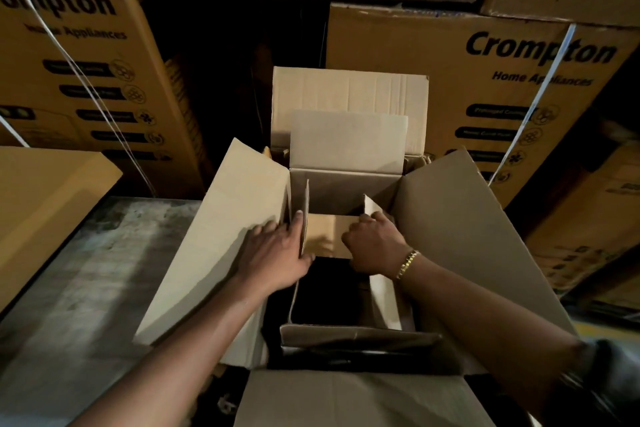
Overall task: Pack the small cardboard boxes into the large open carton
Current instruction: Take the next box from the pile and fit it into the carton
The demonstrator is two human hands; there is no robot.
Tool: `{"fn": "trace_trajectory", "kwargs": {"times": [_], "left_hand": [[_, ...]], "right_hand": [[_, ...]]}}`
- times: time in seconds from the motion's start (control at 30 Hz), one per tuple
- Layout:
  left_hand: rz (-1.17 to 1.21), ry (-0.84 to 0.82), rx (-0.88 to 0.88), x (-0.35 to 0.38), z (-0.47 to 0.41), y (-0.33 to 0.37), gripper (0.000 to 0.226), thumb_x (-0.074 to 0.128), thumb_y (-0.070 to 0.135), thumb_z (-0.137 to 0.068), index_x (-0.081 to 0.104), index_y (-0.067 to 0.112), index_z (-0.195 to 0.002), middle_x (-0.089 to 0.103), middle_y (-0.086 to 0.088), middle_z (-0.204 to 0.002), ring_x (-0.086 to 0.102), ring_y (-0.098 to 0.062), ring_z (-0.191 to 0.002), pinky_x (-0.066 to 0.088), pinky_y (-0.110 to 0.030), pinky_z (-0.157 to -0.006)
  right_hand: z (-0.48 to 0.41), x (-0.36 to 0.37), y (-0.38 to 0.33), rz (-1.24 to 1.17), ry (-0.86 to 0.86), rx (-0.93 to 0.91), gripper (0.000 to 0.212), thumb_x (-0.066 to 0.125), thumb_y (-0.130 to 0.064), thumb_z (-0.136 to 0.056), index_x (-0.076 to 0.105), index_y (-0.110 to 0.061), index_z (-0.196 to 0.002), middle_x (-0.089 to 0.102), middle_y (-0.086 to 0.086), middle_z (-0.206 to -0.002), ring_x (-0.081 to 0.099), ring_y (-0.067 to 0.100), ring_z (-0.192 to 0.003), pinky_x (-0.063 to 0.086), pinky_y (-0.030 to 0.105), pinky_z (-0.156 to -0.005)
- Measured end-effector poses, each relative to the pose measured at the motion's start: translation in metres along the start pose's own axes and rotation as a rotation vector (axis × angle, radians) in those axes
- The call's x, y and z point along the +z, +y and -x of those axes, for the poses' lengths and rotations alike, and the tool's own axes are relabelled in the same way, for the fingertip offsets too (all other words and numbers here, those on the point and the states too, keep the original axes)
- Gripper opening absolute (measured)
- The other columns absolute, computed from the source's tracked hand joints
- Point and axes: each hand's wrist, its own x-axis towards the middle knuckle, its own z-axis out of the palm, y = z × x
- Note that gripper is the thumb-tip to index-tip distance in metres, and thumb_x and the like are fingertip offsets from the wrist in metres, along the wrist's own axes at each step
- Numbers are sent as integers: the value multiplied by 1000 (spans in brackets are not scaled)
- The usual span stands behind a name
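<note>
Hands deep inside large open carton (460, 239), flaps splayed outward for access. Left hand (277, 253) flat and unclenched, bracing left flap (221, 236) aside. Right hand (372, 246) curled around small cardboard box (327, 232), lowering it toward far end, seemingly for snug fit.

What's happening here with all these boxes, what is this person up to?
A person is reaching both hands into a large open carton whose flaps are spread wide. The left hand and right hand are on a small cardboard box inside it, seemingly seating it. Printed Crompton cartons are stacked behind.
</note>
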Motion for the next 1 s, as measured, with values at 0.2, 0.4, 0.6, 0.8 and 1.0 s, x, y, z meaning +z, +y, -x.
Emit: {"fn": "trace_trajectory", "kwargs": {"times": [0.2, 0.4, 0.6, 0.8, 1.0], "left_hand": [[-4, 23, -69, 0, -45, -7, 63, 52, 41, -90, 36, 14, -145, 64, -12, -130, 57, -31, -120, 40, -41, -97], [-10, 103, -52, 10, -47, -12, 59, 48, 28, -93, 33, 13, -149, 66, -7, -126, 54, -26, -123, 36, -40, -99], [76, 67, -104, 15, -49, -19, 44, 52, 27, -91, 39, 14, -131, 65, -8, -122, 54, -27, -119, 35, -40, -93], [40, 120, -135, 25, -50, -12, 45, 52, 38, -89, 37, 15, -125, 66, -5, -116, 55, -26, -115, 33, -41, -89], [36, 200, -84, 29, -43, -18, 45, 51, 39, -90, 40, 17, -128, 67, -1, -111, 59, -21, -106, 36, -40, -90]], "right_hand": [[-60, 27, -18, 319, -193, 104, 47, 38, -33, -105, 49, -17, -147, 45, 10, -155, 24, 34, -151, -1, 59, -123], [-74, 35, -19, 354, -207, 144, 47, 41, -36, -104, 52, -16, -146, 48, 12, -153, 30, 36, -148, -2, 62, -122], [-71, 16, 4, 159, -177, 167, 50, 50, -60, -93, 65, -29, -130, 66, 0, -132, 51, 27, -135, -2, 65, -117], [-76, -13, 40, -53, 48, 234, 40, 53, -47, -90, 70, -20, -115, 71, 7, -119, 66, 26, -114, 27, 47, -116], [-80, -16, 100, -225, 118, 403, 38, 58, -52, -89, 65, -25, -115, 69, 4, -119, 64, 28, -112, 42, 43, -98]]}}
